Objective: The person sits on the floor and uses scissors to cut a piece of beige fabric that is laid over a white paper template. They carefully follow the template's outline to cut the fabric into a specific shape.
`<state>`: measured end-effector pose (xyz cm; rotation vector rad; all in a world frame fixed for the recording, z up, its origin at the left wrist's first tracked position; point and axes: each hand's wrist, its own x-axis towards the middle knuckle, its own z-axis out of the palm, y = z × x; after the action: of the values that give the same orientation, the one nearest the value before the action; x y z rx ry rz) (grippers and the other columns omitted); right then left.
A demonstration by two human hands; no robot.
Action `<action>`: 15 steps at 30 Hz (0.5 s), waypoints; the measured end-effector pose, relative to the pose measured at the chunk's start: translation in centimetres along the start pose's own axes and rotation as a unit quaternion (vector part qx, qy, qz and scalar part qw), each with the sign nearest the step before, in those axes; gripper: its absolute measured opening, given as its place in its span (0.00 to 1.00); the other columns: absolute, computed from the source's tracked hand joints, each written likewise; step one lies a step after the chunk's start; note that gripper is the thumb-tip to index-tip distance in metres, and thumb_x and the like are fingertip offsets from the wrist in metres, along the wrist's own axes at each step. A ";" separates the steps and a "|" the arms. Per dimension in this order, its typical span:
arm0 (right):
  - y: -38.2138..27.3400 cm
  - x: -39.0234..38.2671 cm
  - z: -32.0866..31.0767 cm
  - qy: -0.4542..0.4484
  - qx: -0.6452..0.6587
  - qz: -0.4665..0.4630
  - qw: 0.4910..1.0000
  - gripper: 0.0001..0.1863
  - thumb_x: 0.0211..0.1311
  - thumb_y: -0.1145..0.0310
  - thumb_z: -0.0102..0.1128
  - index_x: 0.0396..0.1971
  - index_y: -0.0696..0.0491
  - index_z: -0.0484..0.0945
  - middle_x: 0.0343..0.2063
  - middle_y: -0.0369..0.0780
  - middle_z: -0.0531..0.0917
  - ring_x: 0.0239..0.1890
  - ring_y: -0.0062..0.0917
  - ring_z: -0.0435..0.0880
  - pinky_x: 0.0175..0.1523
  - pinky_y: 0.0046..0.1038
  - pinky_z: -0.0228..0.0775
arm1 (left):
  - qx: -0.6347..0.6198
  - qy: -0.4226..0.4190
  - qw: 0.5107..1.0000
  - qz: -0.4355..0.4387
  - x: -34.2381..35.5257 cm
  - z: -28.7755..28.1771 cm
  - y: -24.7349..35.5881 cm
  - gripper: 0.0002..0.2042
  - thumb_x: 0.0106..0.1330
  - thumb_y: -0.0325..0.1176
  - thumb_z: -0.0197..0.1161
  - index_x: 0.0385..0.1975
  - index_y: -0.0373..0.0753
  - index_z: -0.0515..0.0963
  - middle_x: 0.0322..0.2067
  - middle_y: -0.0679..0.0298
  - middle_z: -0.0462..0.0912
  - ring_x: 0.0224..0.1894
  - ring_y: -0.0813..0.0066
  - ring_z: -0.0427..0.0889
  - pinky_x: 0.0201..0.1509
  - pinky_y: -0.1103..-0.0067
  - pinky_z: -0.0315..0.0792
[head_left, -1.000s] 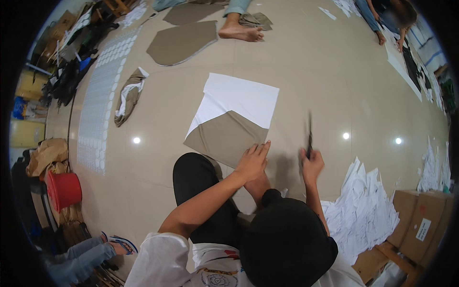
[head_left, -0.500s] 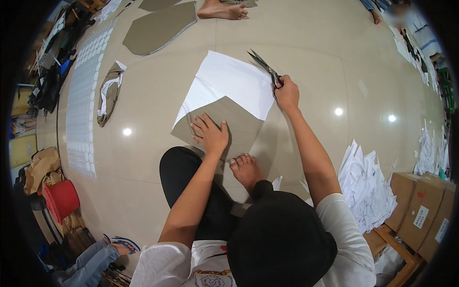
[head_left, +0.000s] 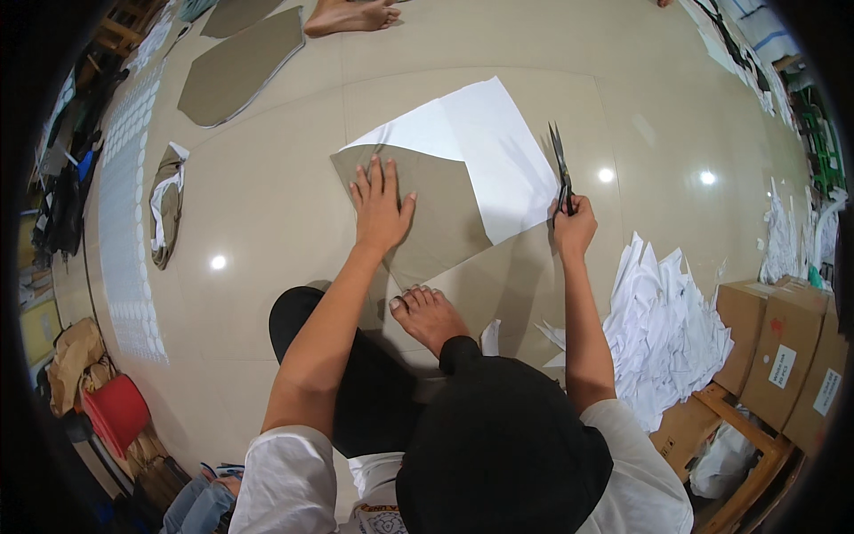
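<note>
A tan fabric piece (head_left: pixel 436 214) lies on top of a larger white fabric sheet (head_left: pixel 511 147) on the tiled floor. My left hand (head_left: pixel 382 209) rests flat on the tan piece with its fingers spread. In my right hand (head_left: pixel 575 227) is a pair of black-handled scissors (head_left: pixel 560 165), held by the handles, blades pointing away from me. The blades look nearly closed and stand just beyond the white sheet's right corner. That hand is at the corner itself; whether it also touches the cloth, I cannot tell.
My bare foot (head_left: pixel 429 316) is at the tan piece's near edge. White cloth scraps (head_left: pixel 663 329) are heaped at right, beside cardboard boxes (head_left: pixel 769 351). Cut tan panels (head_left: pixel 240 71) and another person's foot (head_left: pixel 356 16) are at the far left. A bundled tan-and-white cloth (head_left: pixel 166 205) lies left.
Both fabrics have turned clockwise on the floor. My right hand with the scissors has moved nearer to me and rightward, and the blades now point more straight ahead. My left hand stays on the tan piece.
</note>
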<state>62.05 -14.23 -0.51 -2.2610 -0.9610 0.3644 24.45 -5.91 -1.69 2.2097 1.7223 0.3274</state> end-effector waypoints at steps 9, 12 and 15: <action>1.5 -2.6 -1.7 0.006 0.042 0.015 0.999 0.13 0.59 0.73 0.77 0.41 0.60 0.85 0.28 0.41 0.90 0.30 0.28 0.89 0.43 0.30 0.81 | -0.023 0.018 1.000 0.003 2.0 0.3 -1.4 0.38 0.86 0.52 0.51 0.88 0.39 0.51 0.86 0.41 0.48 0.87 0.30 0.44 0.88 0.41 0.41; 1.7 -2.5 -1.1 0.006 0.046 0.015 0.999 0.13 0.59 0.74 0.77 0.41 0.60 0.85 0.29 0.41 0.90 0.30 0.27 0.89 0.43 0.30 0.81 | 0.016 0.015 1.000 -0.008 2.3 0.3 -2.0 0.38 0.86 0.53 0.50 0.88 0.39 0.51 0.86 0.41 0.48 0.87 0.30 0.44 0.88 0.42 0.40; 2.8 -2.1 -1.0 0.013 0.048 0.017 0.999 0.13 0.58 0.74 0.77 0.42 0.60 0.85 0.28 0.40 0.90 0.30 0.26 0.88 0.43 0.29 0.81 | 0.003 0.041 0.999 -0.027 2.5 0.6 -1.7 0.39 0.86 0.55 0.50 0.88 0.38 0.50 0.86 0.40 0.48 0.87 0.30 0.43 0.88 0.41 0.39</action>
<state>62.58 -17.67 -1.60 -2.1924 -0.8742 0.3855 23.79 -3.13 -2.97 2.1783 1.8225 0.4048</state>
